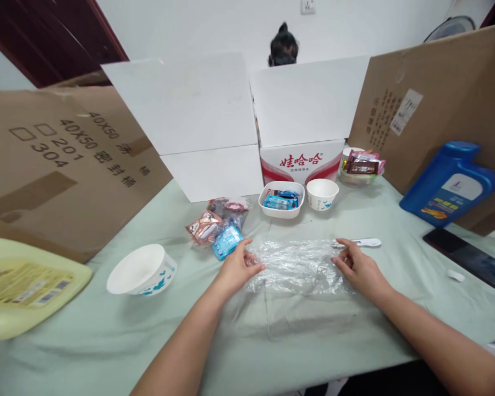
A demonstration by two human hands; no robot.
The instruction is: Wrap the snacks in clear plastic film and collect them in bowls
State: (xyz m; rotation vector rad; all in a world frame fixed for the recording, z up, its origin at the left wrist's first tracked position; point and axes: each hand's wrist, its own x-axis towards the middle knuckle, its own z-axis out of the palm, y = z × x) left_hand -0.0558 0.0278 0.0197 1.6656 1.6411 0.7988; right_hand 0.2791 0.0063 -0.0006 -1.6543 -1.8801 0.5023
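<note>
A crumpled sheet of clear plastic film (295, 267) lies stretched sideways over the green cloth in front of me. Whether it is a flat sheet or a bag I cannot tell. My left hand (240, 265) grips its left edge, with thumb and forefinger somewhat apart and the other fingers curled at the film. At the right edge, my right hand (357, 267) holds the film between thumb and fingers. Just past the right fingers lies a white-handled utility knife (369, 242). A blue snack packet (226, 242) sits close beside the left hand, among other wrapped snacks (204, 226).
Behind the film stand a white tub (281, 212) of packets and a paper bowl (322, 197). Another paper bowl (142, 272) is at left, near a yellow jug (28, 291). A blue bottle (449, 184) and phone (470, 258) lie right. Cardboard (66, 165) borders the table.
</note>
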